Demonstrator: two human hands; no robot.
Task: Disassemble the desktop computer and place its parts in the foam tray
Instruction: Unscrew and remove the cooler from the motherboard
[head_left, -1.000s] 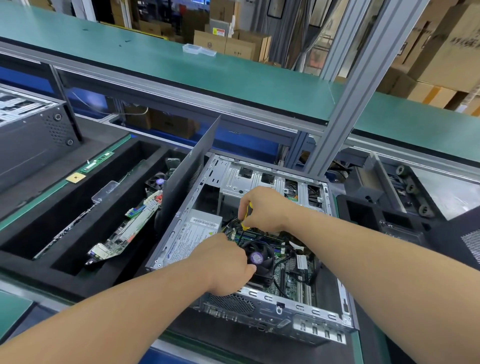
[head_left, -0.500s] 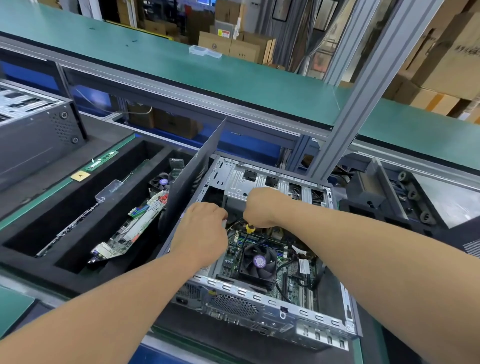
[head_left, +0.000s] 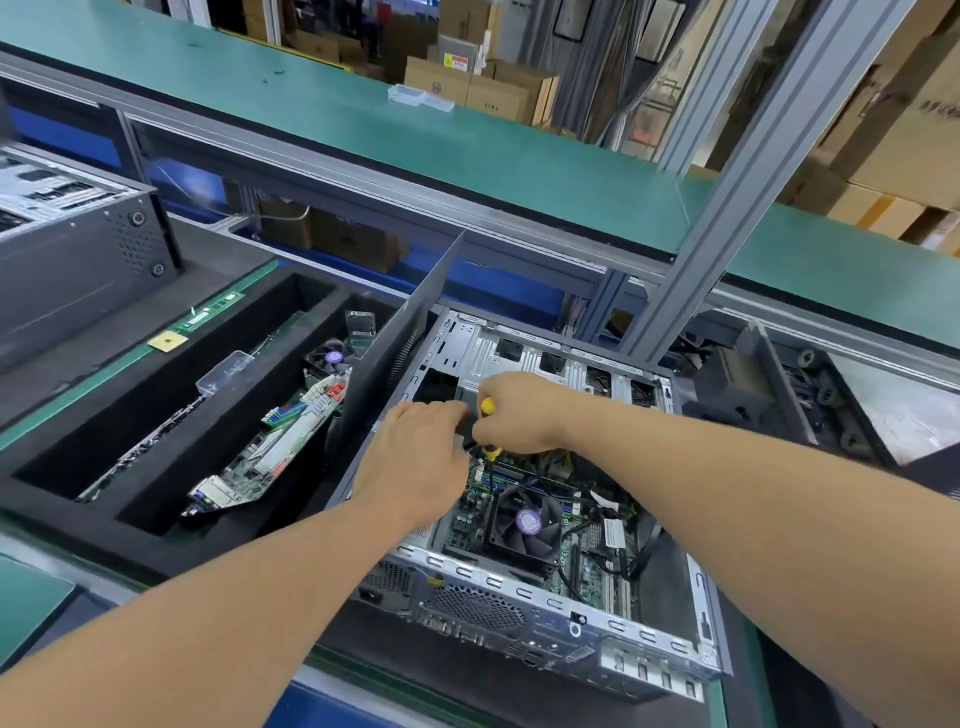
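We see one open computer case (head_left: 519, 597); our right hand (head_left: 519, 415) grips a yellow screwdriver (head_left: 487, 406), our left hand (head_left: 415, 467) curls beside it, grip unclear.

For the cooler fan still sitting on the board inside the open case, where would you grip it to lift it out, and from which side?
Grip the fan by its square black frame, on two opposite outer edges, coming straight down from above. It lies flat, face up, in the open case, so probably only the top is free; avoid the blades and purple hub.

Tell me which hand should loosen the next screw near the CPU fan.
Right. The right hand already grips the yellow screwdriver just behind the CPU fan; the left hand carries no tool.
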